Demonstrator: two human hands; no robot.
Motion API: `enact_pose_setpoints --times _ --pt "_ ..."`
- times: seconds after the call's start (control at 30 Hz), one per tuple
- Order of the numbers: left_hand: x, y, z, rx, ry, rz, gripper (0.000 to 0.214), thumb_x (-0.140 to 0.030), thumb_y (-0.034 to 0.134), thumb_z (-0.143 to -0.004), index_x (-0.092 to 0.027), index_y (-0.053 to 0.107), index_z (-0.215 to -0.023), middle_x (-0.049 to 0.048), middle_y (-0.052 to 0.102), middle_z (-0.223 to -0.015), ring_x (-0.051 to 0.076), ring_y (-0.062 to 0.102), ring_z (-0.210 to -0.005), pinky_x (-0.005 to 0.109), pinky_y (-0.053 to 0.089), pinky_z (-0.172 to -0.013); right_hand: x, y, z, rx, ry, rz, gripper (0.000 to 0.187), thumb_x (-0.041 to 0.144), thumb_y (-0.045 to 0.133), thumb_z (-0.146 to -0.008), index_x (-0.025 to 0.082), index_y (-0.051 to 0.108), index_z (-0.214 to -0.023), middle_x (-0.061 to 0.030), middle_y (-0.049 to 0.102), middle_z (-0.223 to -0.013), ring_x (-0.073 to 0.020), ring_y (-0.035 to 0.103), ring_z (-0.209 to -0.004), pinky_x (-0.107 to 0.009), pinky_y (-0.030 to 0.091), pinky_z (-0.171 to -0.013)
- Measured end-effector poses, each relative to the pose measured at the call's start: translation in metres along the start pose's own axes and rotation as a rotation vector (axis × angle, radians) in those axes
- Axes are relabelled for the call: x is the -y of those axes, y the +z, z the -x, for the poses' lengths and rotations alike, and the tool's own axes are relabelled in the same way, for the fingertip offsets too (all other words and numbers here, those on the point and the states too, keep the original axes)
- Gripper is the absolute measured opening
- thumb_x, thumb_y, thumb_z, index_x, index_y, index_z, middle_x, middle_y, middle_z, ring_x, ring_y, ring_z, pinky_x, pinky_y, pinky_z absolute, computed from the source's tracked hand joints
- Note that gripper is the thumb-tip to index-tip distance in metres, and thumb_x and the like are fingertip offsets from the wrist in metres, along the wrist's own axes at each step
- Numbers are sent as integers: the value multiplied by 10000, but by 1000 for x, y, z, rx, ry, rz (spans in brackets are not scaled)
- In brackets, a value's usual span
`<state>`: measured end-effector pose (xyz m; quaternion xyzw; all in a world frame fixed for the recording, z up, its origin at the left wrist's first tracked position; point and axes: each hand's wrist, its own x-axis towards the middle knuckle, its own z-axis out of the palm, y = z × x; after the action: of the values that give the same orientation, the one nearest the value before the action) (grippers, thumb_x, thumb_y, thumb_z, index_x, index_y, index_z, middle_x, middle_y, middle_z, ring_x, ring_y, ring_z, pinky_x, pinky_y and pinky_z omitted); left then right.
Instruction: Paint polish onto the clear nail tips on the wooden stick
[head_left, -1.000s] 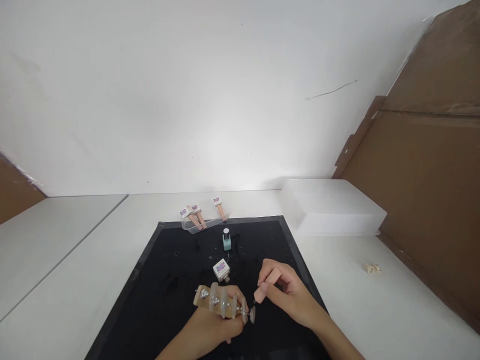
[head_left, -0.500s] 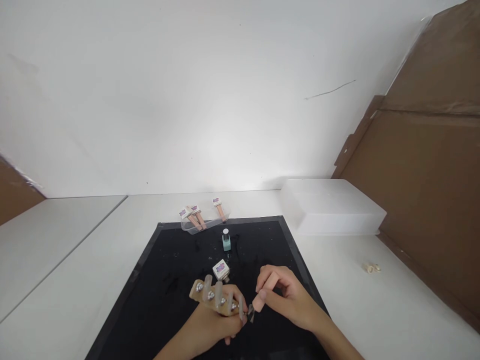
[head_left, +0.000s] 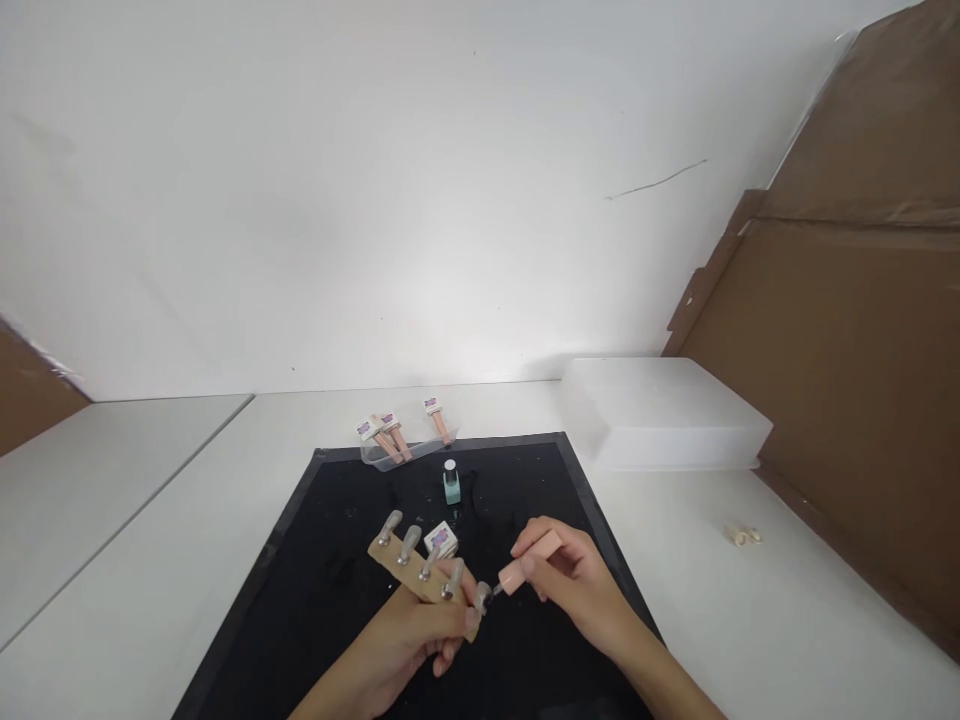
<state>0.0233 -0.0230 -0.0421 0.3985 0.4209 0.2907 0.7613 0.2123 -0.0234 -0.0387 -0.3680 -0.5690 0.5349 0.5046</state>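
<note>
My left hand (head_left: 409, 640) grips a wooden strip (head_left: 420, 583) that carries several clear false nails on metal pegs, raised over the black mat (head_left: 330, 560). My right hand (head_left: 574, 585) pinches a peach brush cap (head_left: 529, 562), its brush tip touching the nail at the strip's right end. A small white square bottle (head_left: 442, 538) sits on the mat just behind the strip. A teal polish bottle (head_left: 451, 482) stands farther back.
A clear tray (head_left: 401, 445) with three peach-capped bottles lies at the mat's far edge. A frosted plastic box (head_left: 660, 415) sits on the white table at right, near a small beige item (head_left: 742, 537). Brown cardboard (head_left: 847, 380) lines the right side.
My left hand has turned the wooden strip so the nails point up and away. My right hand has shifted the brush to the end nail, cap now angled to the right.
</note>
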Motion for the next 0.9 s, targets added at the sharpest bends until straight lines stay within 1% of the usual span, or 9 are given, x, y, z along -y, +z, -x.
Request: enact_pose_setpoints --times 0.1,0.2,0.27,0.37,0.47,0.57,0.67,0.8,0.9 --pt "3 -4 -1 -1 -19 57 210 -238 706 -536 -168 544 -649 -72 483 -474 19 325 -356 154 229 -353 0 0 -1 -66 -3 -43 189 370 621 -796 190 613 -740 0 607 -631 -106 474 -475 -226 333 -441" --pt "4 -6 -2 -6 -30 101 228 -239 720 -522 -165 557 -664 -80 456 -448 14 307 -345 153 202 -351 2 1 -1 17 -37 -87 179 364 643 -779 186 628 -763 -5 622 -656 -95 470 -466 -224 333 -441" --pt "5 -7 -2 8 -28 121 217 -233 718 -526 -162 561 -658 -84 437 -434 8 295 -338 152 193 -352 3 2 -2 55 -19 -97 176 357 663 -761 184 637 -768 -3 623 -653 -92 468 -465 -221 330 -441" --pt "5 -7 -2 30 -32 151 209 -214 719 -526 -154 573 -663 -75 457 -466 2 310 -348 148 187 -356 1 2 -2 -17 40 -78 178 359 662 -761 184 633 -743 10 601 -610 -96 463 -464 -217 325 -433" --pt "5 -8 -1 25 -48 180 210 -201 723 -521 -149 579 -664 -65 476 -506 -2 331 -363 145 191 -365 -4 1 -2 -77 29 -81 182 364 645 -776 186 634 -739 19 570 -617 -87 439 -453 -212 319 -426" --pt "6 -9 -1 23 -57 189 194 -194 719 -529 -149 579 -657 -69 459 -486 -2 326 -364 144 201 -377 -5 0 -1 4 -31 -125 183 367 657 -764 185 647 -752 17 563 -645 -75 420 -448 -210 318 -429" --pt "6 -10 -1 34 -62 196 183 -190 713 -535 -149 579 -653 -70 448 -470 1 314 -359 148 190 -371 -2 1 0 65 -13 -123 150 330 682 -750 185 659 -782 8 587 -649 -84 448 -483 -207 327 -449" --pt "6 -9 -1 32 -51 202 184 -178 712 -532 -151 584 -660 -61 478 -513 1 325 -366 150 180 -367 -4 1 -2 -73 26 -105 135 311 650 -786 186 641 -738 22 574 -611 -78 438 -471 -197 316 -442" --pt "6 -8 -1 28 -52 194 178 -176 709 -530 -152 582 -653 -60 480 -507 0 322 -360 150 176 -365 -7 -1 -1 -68 -1 -119 157 339 650 -780 188 648 -737 29 545 -637 -64 410 -454 -192 306 -429"
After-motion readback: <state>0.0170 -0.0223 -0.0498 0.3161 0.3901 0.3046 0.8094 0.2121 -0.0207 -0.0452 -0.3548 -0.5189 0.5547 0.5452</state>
